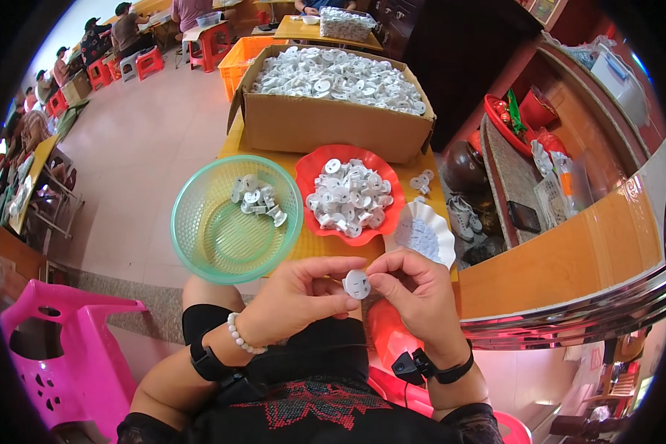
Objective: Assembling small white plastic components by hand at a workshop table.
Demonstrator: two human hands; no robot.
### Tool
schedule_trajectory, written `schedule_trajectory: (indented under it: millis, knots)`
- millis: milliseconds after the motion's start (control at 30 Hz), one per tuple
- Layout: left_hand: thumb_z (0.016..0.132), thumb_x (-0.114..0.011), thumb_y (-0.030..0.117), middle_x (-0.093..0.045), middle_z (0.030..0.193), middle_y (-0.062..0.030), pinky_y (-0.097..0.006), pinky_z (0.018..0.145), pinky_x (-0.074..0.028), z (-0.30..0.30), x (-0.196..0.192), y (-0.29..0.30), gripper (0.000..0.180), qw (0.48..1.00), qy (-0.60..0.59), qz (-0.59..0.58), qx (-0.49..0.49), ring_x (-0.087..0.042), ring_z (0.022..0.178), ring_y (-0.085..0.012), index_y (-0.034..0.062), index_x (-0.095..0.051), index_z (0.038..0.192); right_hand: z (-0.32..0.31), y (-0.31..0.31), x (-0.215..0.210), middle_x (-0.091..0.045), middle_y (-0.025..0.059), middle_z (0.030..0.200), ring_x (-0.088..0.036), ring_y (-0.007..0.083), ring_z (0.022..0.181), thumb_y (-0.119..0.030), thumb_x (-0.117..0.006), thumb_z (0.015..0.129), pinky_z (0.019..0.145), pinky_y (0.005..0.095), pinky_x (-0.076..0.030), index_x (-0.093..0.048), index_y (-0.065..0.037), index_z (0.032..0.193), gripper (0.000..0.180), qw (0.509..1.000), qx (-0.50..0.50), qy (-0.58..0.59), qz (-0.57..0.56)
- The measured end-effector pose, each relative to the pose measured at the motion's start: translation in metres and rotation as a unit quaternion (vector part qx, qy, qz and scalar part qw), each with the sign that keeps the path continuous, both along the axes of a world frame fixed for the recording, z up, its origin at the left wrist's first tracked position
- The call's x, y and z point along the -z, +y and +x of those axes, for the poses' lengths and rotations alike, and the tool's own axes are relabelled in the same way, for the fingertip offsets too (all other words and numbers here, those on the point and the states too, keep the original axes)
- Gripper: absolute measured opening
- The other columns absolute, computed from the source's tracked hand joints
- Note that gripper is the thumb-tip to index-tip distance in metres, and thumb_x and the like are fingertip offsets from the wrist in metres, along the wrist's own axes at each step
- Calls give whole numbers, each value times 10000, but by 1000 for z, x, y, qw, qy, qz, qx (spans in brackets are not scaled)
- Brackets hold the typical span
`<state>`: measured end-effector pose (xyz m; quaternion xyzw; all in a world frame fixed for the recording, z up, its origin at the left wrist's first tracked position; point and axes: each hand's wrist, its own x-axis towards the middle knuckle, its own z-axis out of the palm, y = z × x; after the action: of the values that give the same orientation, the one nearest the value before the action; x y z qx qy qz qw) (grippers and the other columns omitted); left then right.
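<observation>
A small white round plastic piece (356, 284) with slots in its face is held in front of my lap. My left hand (303, 290) is closed, gripping it between thumb and fingers. My right hand (416, 296) meets its right edge with thumb and forefinger pinched; whatever lies between those fingertips is too small to make out. Just beyond stand a green mesh basket (192, 248) with several white pieces at its far right, a red wavy-rimmed bowl (394, 181) heaped with white pieces, and a white fluted dish (442, 235) of tiny pale bits.
A large cardboard box (333, 122) full of white pieces stands at the table's far end, beside an orange crate (248, 59). Loose pieces (422, 182) lie right of the bowl. A pink chair (74, 340) is at my left, a wood-fronted counter (570, 248) at my right.
</observation>
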<state>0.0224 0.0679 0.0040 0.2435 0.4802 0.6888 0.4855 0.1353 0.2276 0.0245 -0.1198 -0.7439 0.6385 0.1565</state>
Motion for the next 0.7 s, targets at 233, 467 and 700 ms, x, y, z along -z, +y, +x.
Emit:
schedule_trajectory:
  millis: [233,467,700]
  knots:
    - [847,-663,21,-676,867,-61,-199,700,-515,-4,3,-6,448,1000,7,2,2,-644,787,-94,-32,-526,1269,-6,-3,-6,-628,83,804,-607,176,757,-58,-667,813,683,280,-471,-656,9,864,85,992,-6,11,126]
    - [853,-658,26,-676,868,-59,-198,694,-518,-5,1,-6,439,1000,18,-18,5,-643,780,-89,-27,-530,1270,-8,-5,-9,-628,99,807,-614,199,760,-42,-661,801,690,290,-470,-650,11,862,82,989,-16,12,144]
    - [862,-651,29,-670,905,-54,-211,729,-536,-6,1,-6,424,1000,5,-3,12,-644,795,-91,-20,-536,1267,-10,-10,-13,-602,91,825,-617,185,751,9,-630,814,635,278,-511,-618,32,858,51,967,-33,24,253]
